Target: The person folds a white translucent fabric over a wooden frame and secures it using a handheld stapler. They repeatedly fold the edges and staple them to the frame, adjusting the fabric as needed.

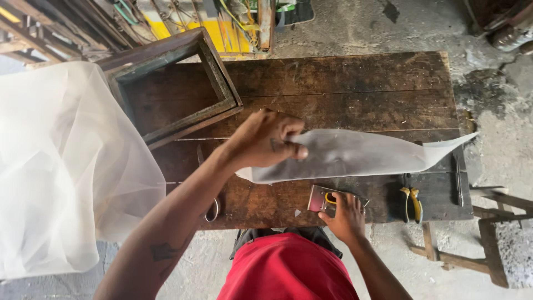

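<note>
A dark plank table (355, 83) stands on concrete, its far right stretch bare. White mesh (55, 166) drapes off its left edge (beside a wooden frame (177, 89)). The left hand (261, 139) pinches a mesh strip (361, 153); the right hand (347, 216) clasps a metal stapler (322, 197) at the near edge.

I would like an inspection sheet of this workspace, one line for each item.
Surface: dark, scratched plank table.
Job's things: strip of white mesh held over the table; metal stapler at the near edge.
Clutter: wooden frame, scissors, yellow-handled pliers, large white mesh sheet draped at one side.
Hands: left hand pinches the strip; right hand rests on the stapler.
Cables: coloured wires beyond the table.
Surroundings: concrete floor, wooden stand.
</note>
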